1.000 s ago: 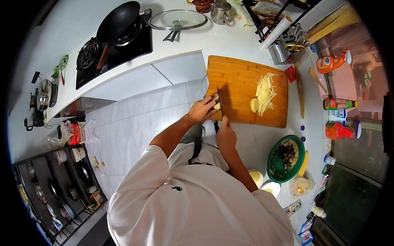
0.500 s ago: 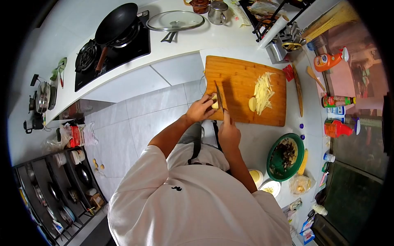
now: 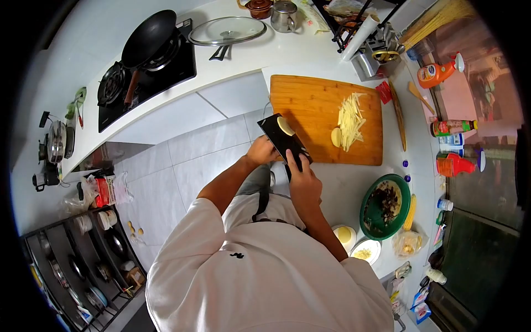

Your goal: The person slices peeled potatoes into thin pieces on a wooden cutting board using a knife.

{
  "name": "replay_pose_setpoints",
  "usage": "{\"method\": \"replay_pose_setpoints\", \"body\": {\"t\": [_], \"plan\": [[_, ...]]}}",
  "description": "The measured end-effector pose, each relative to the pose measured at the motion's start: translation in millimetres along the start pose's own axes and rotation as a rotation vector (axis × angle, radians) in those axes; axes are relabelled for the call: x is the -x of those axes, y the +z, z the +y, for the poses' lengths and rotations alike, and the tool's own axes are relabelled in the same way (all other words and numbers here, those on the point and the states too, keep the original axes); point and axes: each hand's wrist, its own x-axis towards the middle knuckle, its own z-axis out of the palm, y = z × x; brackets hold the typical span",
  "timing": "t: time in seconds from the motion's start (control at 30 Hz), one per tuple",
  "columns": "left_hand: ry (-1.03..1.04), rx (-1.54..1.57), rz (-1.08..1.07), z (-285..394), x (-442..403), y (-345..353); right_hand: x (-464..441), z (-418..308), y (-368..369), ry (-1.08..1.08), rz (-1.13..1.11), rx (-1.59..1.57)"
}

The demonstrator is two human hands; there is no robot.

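Observation:
A dark, broad-bladed knife (image 3: 281,137) lies tilted flat over the left edge of the wooden cutting board (image 3: 315,99), a pale slice (image 3: 285,126) stuck on its upper face. My right hand (image 3: 304,180) grips the knife near its lower end, fingers along the blade. Beside the blade's left edge is my left hand (image 3: 262,150), its fingers curled and partly hidden behind the blade; what they hold cannot be seen. Toward the board's right side lie a heap of pale thin strips (image 3: 351,122) and a cut round piece (image 3: 336,136).
A green bowl (image 3: 400,206) with dark pieces stands at the right, near two small dishes (image 3: 366,252) and corn (image 3: 410,212). A wok (image 3: 149,39) sits on the stove (image 3: 166,72); a glass lid (image 3: 228,31) lies beside it. Bottles (image 3: 453,128) line the right.
The knife has turned from upright to nearly flat, showing its broad face and the slice on it. My left hand has shifted slightly left and down, away from the board.

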Motion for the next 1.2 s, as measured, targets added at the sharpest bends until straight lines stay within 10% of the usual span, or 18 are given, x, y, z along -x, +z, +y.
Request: {"method": "replay_pose_setpoints", "body": {"t": [1.2], "plan": [[0.062, 0.006, 0.116, 29, -12, -21, -7, -12, 10, 0.239, -0.143, -0.24]]}}
